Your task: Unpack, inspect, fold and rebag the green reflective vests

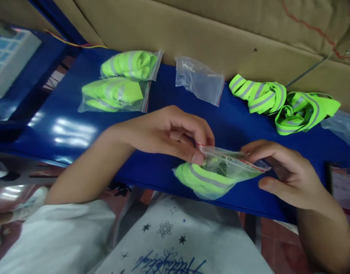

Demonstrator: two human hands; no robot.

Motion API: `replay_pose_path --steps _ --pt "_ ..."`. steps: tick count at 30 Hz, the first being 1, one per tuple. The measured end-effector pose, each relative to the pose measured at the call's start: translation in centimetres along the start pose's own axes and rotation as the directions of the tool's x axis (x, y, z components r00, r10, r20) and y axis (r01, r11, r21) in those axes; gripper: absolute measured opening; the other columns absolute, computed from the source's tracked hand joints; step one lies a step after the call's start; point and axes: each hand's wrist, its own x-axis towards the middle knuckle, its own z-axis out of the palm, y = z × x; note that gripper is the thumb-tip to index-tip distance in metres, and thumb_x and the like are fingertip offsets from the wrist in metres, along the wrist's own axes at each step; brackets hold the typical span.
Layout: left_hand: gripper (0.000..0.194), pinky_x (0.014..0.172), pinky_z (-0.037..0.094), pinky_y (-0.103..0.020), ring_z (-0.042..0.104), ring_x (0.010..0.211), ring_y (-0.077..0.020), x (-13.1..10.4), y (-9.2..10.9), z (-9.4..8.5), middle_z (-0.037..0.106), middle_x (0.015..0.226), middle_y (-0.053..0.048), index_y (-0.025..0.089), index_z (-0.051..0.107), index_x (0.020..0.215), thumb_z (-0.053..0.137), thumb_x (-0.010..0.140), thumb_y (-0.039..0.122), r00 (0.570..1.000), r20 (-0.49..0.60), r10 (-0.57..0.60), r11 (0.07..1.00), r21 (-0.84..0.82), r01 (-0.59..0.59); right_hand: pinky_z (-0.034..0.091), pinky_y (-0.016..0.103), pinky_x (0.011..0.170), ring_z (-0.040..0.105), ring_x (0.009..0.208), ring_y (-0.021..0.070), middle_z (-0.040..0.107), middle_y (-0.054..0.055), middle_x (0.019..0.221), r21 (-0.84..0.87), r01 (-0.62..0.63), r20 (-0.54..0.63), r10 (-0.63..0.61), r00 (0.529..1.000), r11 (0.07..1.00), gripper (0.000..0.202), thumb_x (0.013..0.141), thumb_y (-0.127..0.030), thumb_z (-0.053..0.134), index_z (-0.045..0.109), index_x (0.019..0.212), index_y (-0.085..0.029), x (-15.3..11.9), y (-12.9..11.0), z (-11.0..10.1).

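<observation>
A clear zip bag (220,156) with a red-lined mouth is in front of me, near the table's front edge. Folded inside it lies a neon yellow-green reflective strap (209,180) with a grey stripe. My left hand (177,133) pinches the left corner of the bag's mouth between thumb and fingers. At the right end of that mouth is my right hand (289,171), its fingertips touching the bag's rim and its thumb held apart from them. The mouth looks parted in the middle.
Two filled bags of straps (112,95) lie at the back left. An unfilled clear bag (200,80) is at the back middle. Loose straps (297,110) are bunched at the back right, beside more clear plastic (342,125). A cardboard wall (192,30) borders the blue table (57,125).
</observation>
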Motion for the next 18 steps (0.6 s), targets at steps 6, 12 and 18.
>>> replay_pose_path --steps 6,12,18 --pt "0.027 0.076 0.054 -0.022 0.07 0.085 -0.015 1.6 -2.8 -0.2 0.074 0.093 -0.006 0.015 0.069 0.087 0.071 0.092 0.041 0.909 0.251 -0.333 0.943 0.098 0.319 0.047 0.024 0.066 0.063 0.073 0.0112 0.071 0.0 0.088 -0.021 -0.156 0.218 0.156 0.963 0.988 0.02 0.098 -0.035 0.068 0.059 0.087 -0.021 0.5 2.3 1.7" --pt "0.027 0.066 0.047 -0.02 0.067 0.076 -0.0143 1.3 -2.5 -0.8 0.071 0.077 -0.001 0.016 0.069 0.083 0.068 0.093 0.04 0.886 0.201 -0.417 0.889 0.294 0.352 0.042 0.022 0.063 0.057 0.068 0.0095 0.067 -0.002 0.077 0.012 -0.191 0.311 0.177 0.934 0.982 0.018 0.098 -0.035 0.068 0.066 0.088 -0.02 0.5 3.2 1.6" --pt "0.015 0.079 0.05 -0.021 0.07 0.085 -0.0134 1.1 -2.1 -0.8 0.077 0.09 -0.002 0.016 0.069 0.084 0.077 0.085 0.028 0.937 0.183 -0.299 0.946 0.188 0.265 0.048 0.024 0.073 0.059 0.081 0.0118 0.063 0.002 0.089 0.196 -0.135 0.241 0.086 0.967 0.971 0.012 0.097 -0.025 0.069 0.062 0.088 -0.02 0.7 2.5 1.4"
